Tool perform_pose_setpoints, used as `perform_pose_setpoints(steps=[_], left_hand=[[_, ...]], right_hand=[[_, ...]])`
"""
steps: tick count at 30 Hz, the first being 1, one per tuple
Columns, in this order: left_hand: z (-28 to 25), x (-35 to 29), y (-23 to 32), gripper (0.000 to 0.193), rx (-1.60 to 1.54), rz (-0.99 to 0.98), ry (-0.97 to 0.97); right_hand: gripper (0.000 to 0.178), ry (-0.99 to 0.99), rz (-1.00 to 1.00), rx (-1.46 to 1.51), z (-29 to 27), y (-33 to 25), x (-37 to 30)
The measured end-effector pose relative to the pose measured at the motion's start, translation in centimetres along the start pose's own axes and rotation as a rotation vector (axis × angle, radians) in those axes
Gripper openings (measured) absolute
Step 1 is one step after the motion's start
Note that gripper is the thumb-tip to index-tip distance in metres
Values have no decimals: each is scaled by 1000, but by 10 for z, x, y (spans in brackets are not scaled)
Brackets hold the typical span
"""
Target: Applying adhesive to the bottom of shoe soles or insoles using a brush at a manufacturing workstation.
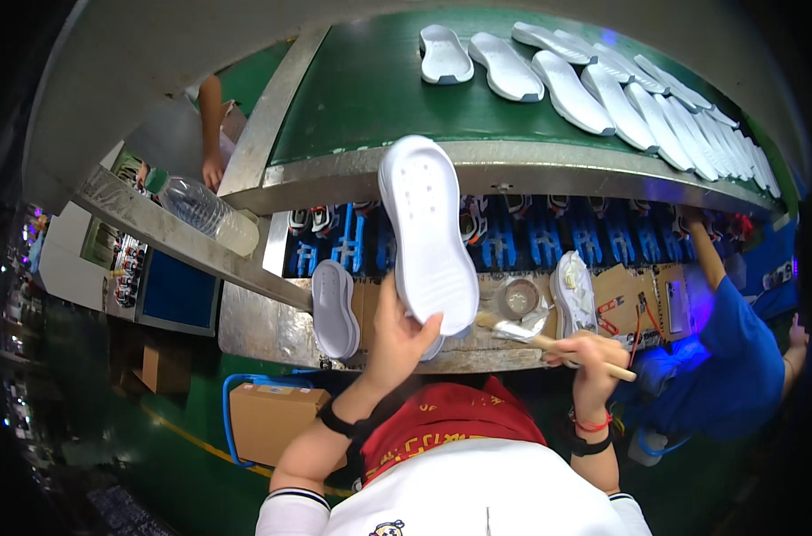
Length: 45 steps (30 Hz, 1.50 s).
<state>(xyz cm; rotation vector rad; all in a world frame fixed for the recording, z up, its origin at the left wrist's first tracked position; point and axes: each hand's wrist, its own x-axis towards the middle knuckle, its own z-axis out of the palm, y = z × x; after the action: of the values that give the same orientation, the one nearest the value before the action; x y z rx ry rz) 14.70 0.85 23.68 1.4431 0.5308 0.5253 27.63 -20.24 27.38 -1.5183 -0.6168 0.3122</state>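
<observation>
My left hand (399,335) is closed around the heel end of a white shoe sole (430,237), which it holds up with the hollow inner side showing. In my right hand (593,364) is a brush with a wooden handle (546,342), its bristles pointing left toward the held sole but apart from it. Just beyond the bristles stands a small round pot (518,298) on the metal bench (263,322). Another white sole (334,308) lies left of my left hand. Part of one more sole (433,348) peeks out below that hand.
Rows of white soles (571,92) lie on a green belt (361,98) ahead. Below it, blue racks (544,241) carry shoes. A litter-strewn sole (574,293) and red-handled tools (610,314) lie right. A water bottle (200,213) stands left. A blue-shirted co-worker (736,357) reaches in from the right.
</observation>
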Motion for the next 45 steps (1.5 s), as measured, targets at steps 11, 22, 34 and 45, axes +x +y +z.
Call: perform_pose_setpoints(steps=[11,22,34,45], left_hand=[[27,164,69,39,-443,-450,-304],[65,203,56,41,-620,-259,-243],[-94,8,-122,100,1044,-5,543],[-176,-67,-182,117,1270,-504,371]], right_hand=[[33,359,168,100,-26,-1,-20],[32,294,237,142,-30,4,-25],[33,259,293,80,-27,23,-33],[27,119,410,-223,-26,121,-34]])
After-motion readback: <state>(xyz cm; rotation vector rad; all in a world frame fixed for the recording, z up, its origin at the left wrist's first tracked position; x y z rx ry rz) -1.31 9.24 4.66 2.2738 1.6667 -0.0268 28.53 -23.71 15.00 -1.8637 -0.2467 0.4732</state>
